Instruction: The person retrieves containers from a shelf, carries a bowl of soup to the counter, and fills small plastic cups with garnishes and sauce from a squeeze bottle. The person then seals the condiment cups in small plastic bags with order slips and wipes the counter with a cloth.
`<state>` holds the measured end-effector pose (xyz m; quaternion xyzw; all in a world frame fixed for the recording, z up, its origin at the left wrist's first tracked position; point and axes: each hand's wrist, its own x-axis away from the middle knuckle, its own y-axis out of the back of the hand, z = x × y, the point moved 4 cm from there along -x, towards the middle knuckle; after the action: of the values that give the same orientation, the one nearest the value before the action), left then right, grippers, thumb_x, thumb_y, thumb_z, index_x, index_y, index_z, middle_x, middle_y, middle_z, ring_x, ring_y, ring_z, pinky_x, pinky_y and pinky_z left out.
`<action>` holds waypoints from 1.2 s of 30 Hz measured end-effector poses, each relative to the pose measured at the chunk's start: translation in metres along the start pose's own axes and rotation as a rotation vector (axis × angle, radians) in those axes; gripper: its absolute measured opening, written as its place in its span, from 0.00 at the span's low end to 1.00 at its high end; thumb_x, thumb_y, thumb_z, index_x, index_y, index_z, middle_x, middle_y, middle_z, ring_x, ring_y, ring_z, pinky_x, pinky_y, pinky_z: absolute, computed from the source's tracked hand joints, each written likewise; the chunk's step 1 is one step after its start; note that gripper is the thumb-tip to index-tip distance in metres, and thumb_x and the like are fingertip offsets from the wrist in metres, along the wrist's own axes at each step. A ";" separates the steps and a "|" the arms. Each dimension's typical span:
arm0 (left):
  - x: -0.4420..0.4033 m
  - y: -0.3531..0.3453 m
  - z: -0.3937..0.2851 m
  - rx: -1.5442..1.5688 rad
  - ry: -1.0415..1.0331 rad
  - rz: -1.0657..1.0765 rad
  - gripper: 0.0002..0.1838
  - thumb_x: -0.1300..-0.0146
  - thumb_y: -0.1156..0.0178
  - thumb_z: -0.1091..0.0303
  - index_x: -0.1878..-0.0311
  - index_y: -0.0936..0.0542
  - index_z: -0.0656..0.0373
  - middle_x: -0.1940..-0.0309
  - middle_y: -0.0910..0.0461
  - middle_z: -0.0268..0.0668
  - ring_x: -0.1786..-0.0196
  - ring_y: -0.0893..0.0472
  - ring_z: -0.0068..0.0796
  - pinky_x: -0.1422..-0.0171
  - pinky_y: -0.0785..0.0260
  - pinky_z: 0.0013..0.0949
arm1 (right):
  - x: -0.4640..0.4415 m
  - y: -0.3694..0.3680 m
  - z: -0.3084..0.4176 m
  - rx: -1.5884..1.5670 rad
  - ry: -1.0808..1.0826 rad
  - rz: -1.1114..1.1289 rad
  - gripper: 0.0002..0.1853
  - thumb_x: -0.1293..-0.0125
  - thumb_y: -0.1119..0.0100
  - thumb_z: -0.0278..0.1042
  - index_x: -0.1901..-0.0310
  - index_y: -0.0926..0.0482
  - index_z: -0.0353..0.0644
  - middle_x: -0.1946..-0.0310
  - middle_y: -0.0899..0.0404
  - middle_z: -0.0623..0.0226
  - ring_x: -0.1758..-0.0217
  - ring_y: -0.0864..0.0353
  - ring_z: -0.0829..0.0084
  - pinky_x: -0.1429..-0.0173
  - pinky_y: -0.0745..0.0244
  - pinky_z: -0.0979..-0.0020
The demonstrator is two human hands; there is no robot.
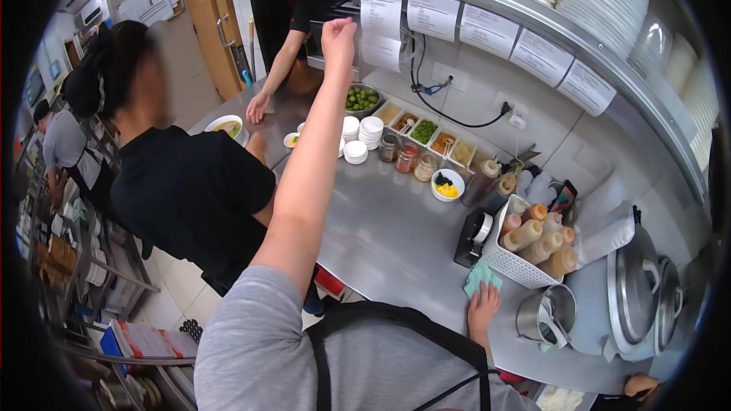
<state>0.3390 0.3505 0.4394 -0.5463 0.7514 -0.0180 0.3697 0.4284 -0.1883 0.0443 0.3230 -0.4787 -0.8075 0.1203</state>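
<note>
My left hand [339, 39] is raised at the end of my outstretched arm, near the paper slips [381, 11] hanging from the metal shelf edge. Its fingers are curled together, and whatever they hold, if anything, is too small to name. Low on the right, my right hand [483, 310] rests on the steel counter [381, 221], its spread fingers pressing on a green cloth [482, 280]. Beside the cloth are a black device with a white roll [474, 236] and a white basket of sauce bottles [525, 262].
A metal pot [533, 312] with utensils stands right of my right hand. Small white dishes [355, 152], jars [406, 157] and a bowl [448, 185] sit farther back. A person in black [198, 190] stands at left; another person's hand [259, 106] is on the counter.
</note>
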 end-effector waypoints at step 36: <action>-0.028 -0.014 -0.012 0.384 0.423 0.163 0.12 0.43 0.51 0.72 0.60 0.29 0.73 0.58 0.26 0.51 0.53 0.25 0.41 0.48 0.28 0.39 | 0.000 0.005 0.003 0.016 -0.017 0.014 0.19 0.39 0.49 0.36 0.45 0.31 0.48 0.42 0.35 0.59 0.37 0.41 0.56 0.35 0.53 0.50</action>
<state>0.3469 0.3642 0.4689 -0.3884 0.8360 -0.2434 0.3017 0.4261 -0.1883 0.0495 0.3136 -0.4884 -0.8055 0.1190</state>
